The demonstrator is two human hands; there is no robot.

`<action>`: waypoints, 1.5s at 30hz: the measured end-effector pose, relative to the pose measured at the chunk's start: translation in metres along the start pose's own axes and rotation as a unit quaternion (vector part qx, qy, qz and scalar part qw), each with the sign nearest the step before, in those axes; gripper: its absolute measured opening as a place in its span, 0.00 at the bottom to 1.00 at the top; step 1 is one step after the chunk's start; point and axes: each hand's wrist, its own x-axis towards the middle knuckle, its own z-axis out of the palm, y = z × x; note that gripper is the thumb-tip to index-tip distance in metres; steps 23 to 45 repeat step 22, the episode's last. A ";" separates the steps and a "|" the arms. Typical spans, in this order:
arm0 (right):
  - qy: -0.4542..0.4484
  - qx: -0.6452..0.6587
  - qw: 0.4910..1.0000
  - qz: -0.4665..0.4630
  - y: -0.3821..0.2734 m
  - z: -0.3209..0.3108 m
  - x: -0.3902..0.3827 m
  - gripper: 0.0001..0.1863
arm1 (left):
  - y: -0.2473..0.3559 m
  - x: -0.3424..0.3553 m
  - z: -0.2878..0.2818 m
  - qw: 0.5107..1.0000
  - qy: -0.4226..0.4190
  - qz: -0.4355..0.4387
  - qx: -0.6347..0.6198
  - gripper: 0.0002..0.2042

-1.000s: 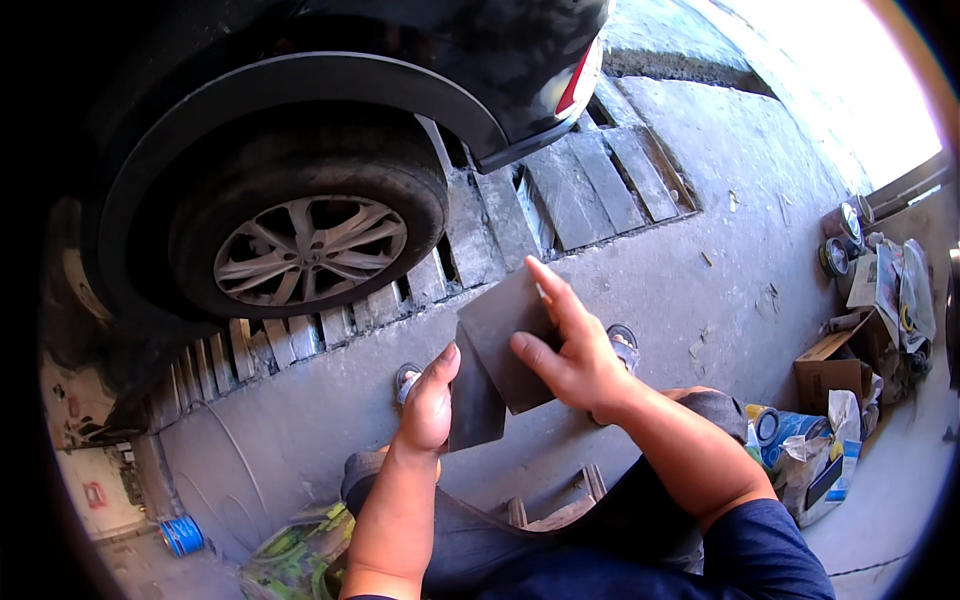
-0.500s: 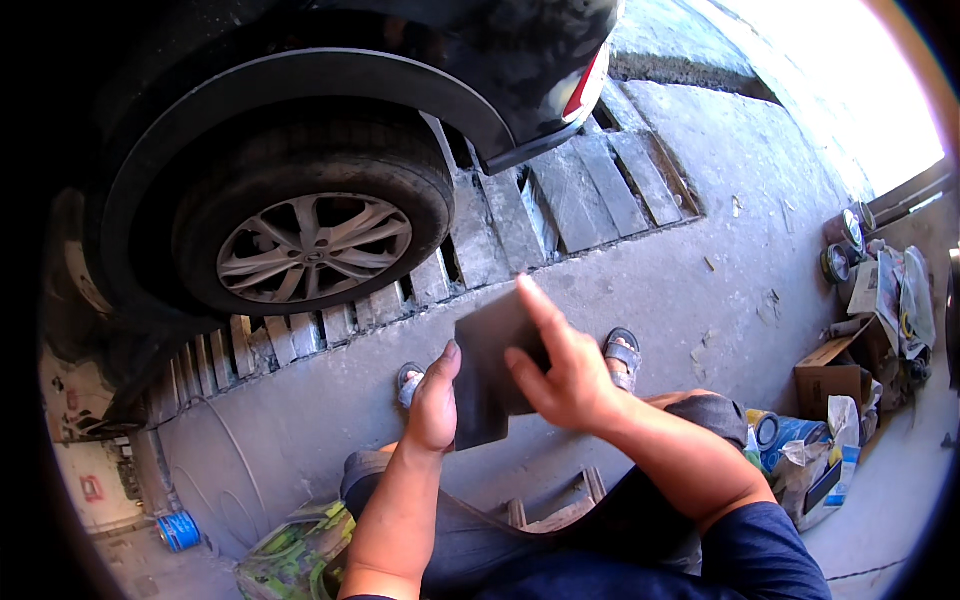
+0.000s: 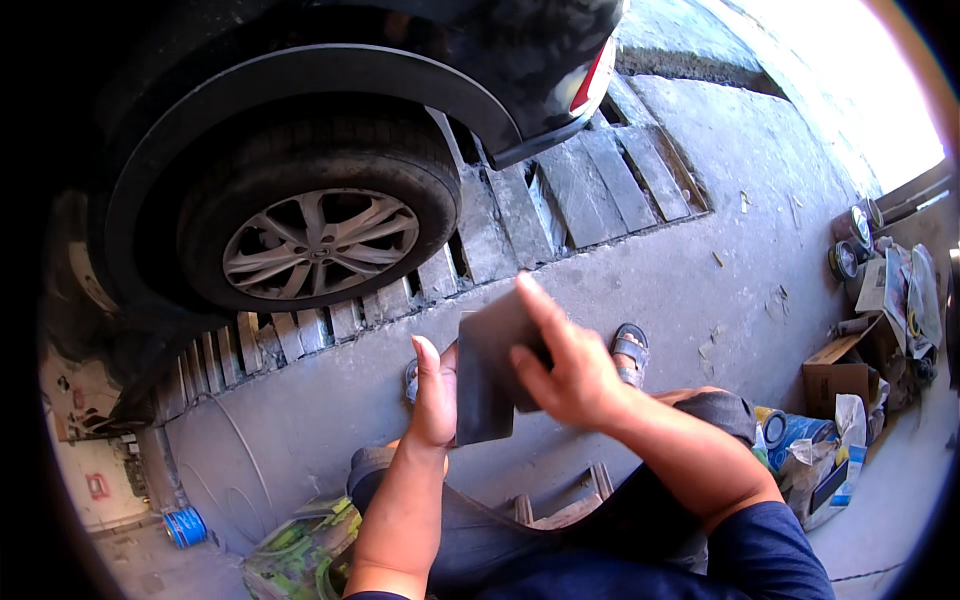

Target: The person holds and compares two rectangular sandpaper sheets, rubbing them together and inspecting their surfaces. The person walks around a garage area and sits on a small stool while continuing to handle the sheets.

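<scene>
In the middle of the view are dark grey, thin flat plates [image 3: 486,385], seemingly two overlapping, with a step in the lower edge. Their exact kind does not show. My right hand [image 3: 575,375] grips the upper one from the right, its index finger stretched along the top edge and its thumb on the near face. On the left side, my left hand [image 3: 435,400] supports the lower plate. Its thumb points up, off the plate, while its other fingers are mostly hidden behind.
Ahead stands a black car with a silver-spoked wheel [image 3: 320,245] beside metal floor grating [image 3: 590,190]. To the right are a cardboard box [image 3: 838,385], paint cans [image 3: 850,228] and bags. A blue can [image 3: 185,527] and a thin hose [image 3: 240,435] lie at lower left. Below me is a small stool [image 3: 565,512].
My left thumb has lifted away from the plate's edge and now points up. My right hand keeps nearly the same hold. The whole view has shifted slightly.
</scene>
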 end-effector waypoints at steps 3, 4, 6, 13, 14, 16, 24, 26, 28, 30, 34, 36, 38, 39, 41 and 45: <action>-0.023 0.008 1.000 -0.007 -0.002 0.003 -0.006 0.37 | 0.002 -0.001 -0.006 1.000 0.020 -0.008 0.004 0.48; -0.009 0.006 1.000 -0.003 0.001 0.000 -0.001 0.37 | 0.001 -0.003 -0.005 1.000 0.026 -0.004 -0.003 0.48; 0.006 0.035 0.998 0.058 0.000 -0.007 0.008 0.37 | 0.000 -0.004 -0.004 0.999 0.032 0.001 0.004 0.47; 0.009 -0.006 1.000 -0.006 0.004 0.002 -0.002 0.37 | 0.000 -0.005 -0.005 0.999 0.046 0.021 0.015 0.46; 0.008 0.041 0.996 0.078 0.004 -0.003 0.003 0.37 | -0.002 -0.006 -0.006 0.999 0.044 0.027 0.015 0.46; 0.010 0.030 0.997 0.075 0.003 -0.004 0.004 0.37 | -0.003 -0.004 -0.004 0.998 0.056 0.030 0.020 0.45; -0.008 0.008 1.000 0.026 0.014 0.003 -0.002 0.39 | -0.004 -0.005 -0.023 0.992 0.079 0.051 0.084 0.45; -0.008 0.008 1.000 0.026 0.014 0.003 -0.002 0.39 | -0.004 -0.005 -0.023 0.992 0.079 0.051 0.084 0.45; -0.008 0.008 1.000 0.026 0.014 0.003 -0.002 0.39 | -0.004 -0.005 -0.023 0.992 0.079 0.051 0.084 0.45; -0.008 0.008 1.000 0.026 0.014 0.003 -0.002 0.39 | -0.004 -0.005 -0.023 0.992 0.079 0.051 0.084 0.45; -0.008 0.008 1.000 0.026 0.014 0.003 -0.002 0.39 | -0.004 -0.005 -0.023 0.992 0.079 0.051 0.084 0.45; -0.008 0.008 1.000 0.026 0.014 0.003 -0.002 0.39 | -0.004 -0.005 -0.023 0.992 0.079 0.051 0.084 0.45; -0.008 0.008 1.000 0.026 0.014 0.003 -0.002 0.39 | -0.004 -0.005 -0.023 0.992 0.079 0.051 0.084 0.45; -0.008 0.008 1.000 0.026 0.014 0.003 -0.002 0.39 | -0.004 -0.005 -0.023 0.992 0.079 0.051 0.084 0.45; -0.008 0.008 1.000 0.026 0.014 0.003 -0.002 0.39 | -0.004 -0.005 -0.023 0.992 0.079 0.051 0.084 0.45; -0.008 0.008 1.000 0.026 0.014 0.003 -0.002 0.39 | -0.004 -0.005 -0.023 0.992 0.079 0.051 0.084 0.45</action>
